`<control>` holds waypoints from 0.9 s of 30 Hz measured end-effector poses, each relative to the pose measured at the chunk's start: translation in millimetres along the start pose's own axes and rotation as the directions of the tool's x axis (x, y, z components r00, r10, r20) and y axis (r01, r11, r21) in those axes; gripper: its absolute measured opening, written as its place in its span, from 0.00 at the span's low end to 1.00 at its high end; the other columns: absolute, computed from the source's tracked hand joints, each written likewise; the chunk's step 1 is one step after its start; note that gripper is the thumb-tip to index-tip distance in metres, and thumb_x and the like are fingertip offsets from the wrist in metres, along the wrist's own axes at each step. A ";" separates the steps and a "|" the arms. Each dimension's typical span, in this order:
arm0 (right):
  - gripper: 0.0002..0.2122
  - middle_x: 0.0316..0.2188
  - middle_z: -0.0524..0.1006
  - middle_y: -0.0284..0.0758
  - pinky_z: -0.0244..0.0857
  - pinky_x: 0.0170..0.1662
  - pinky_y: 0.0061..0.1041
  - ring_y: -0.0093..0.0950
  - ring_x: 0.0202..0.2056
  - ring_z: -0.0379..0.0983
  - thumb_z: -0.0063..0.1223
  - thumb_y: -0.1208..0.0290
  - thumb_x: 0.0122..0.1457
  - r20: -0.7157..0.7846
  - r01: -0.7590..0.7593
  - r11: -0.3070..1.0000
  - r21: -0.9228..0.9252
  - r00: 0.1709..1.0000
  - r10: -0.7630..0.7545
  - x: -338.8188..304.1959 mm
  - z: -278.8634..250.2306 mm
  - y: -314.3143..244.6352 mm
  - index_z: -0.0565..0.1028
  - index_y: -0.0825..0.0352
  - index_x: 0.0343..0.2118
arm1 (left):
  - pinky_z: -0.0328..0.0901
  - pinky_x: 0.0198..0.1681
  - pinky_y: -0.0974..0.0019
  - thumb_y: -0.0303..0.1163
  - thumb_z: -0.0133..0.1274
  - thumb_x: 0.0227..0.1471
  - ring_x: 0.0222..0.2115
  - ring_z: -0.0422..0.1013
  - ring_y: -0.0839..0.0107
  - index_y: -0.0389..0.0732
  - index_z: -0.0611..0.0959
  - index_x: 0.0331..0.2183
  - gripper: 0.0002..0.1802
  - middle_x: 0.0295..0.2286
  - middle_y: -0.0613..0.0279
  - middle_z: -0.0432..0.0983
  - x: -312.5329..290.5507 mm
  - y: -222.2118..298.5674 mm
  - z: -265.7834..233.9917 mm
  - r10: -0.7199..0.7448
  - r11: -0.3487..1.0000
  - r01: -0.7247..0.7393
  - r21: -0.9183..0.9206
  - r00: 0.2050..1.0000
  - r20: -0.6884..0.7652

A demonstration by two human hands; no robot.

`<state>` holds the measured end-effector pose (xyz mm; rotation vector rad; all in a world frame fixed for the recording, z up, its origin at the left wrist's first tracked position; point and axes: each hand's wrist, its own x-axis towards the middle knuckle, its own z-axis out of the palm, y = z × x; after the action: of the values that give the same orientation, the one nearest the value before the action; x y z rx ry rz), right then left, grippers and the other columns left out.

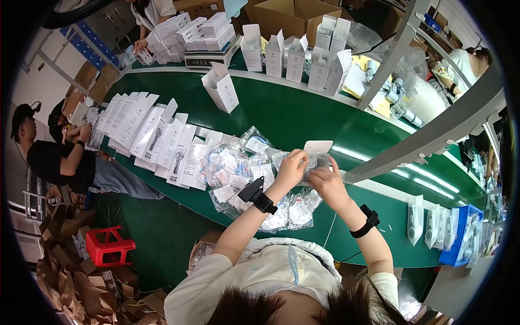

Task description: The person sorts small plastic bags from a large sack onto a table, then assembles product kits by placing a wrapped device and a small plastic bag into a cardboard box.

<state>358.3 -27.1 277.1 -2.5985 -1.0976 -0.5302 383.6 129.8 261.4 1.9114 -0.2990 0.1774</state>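
Observation:
Both my hands meet over a small white box [318, 147] whose flap stands open at its far side. The fingers of my left hand [292, 170] close round its left side. My right hand [331, 187] is curled at its right side, fingers pressed on a clear plastic bag [318, 161] at the mouth; the bag's contents are too blurred to name. Just left of and below my hands lies a heap of clear bags [233, 170] holding white parts and printed slips. Some of these bags [295, 211] lie under my left forearm.
Flat-standing white cartons [162, 138] line the green table [260, 103] on the left. One open white box [220, 89] stands alone; more [296, 59] stand on the back ledge. A grey metal post [433, 130] rises at right, beyond it a blue bin [465, 235]. Co-workers [65, 146] are nearby.

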 end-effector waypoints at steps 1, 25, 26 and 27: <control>0.13 0.36 0.70 0.38 0.48 0.54 0.38 0.31 0.38 0.65 0.56 0.67 0.40 0.213 -0.088 0.996 -0.014 0.973 0.089 3.6 1.1 -7.2 0.72 0.67 0.29 | 0.59 0.25 0.63 0.21 0.50 0.40 0.24 0.65 0.57 0.34 0.69 0.23 0.05 0.23 0.54 0.66 0.7 -0.1 1.3 -0.002 1.000 0.002 0.000 1.000 0.004; 0.47 0.48 0.60 0.42 0.57 0.49 0.27 0.32 0.48 0.60 0.65 0.77 0.32 -0.240 -0.395 0.480 0.783 0.521 0.819 105.3 154.0 169.7 0.45 0.69 0.55 | 0.52 0.41 0.33 0.39 0.53 0.42 0.51 0.53 0.53 0.51 0.52 0.55 0.40 0.52 0.47 0.52 -23.6 -148.6 -409.5 -0.158 -0.147 0.469 0.871 0.858 -0.488; 0.50 0.49 0.57 0.44 0.54 0.51 0.28 0.33 0.49 0.58 0.66 0.76 0.31 -0.245 -0.438 0.486 0.756 0.499 0.831 100.0 155.5 176.1 0.42 0.70 0.56 | 0.55 0.42 0.39 0.35 0.51 0.44 0.49 0.55 0.53 0.51 0.55 0.55 0.36 0.51 0.47 0.53 -17.1 -142.3 -395.6 -0.216 -0.147 0.495 0.856 0.829 -0.516; 0.52 0.51 0.54 0.46 0.50 0.53 0.30 0.35 0.52 0.53 0.66 0.73 0.32 -0.241 -0.460 0.507 0.729 0.520 0.819 103.5 147.3 165.6 0.39 0.69 0.56 | 0.55 0.44 0.45 0.31 0.52 0.42 0.48 0.56 0.51 0.50 0.57 0.54 0.36 0.50 0.47 0.54 -23.4 -133.5 -392.3 -0.168 0.007 0.523 0.852 0.841 -0.514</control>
<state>579.1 -17.7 172.5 -1.8468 0.0609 -0.5750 408.3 544.0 273.5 3.2385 0.8046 0.3565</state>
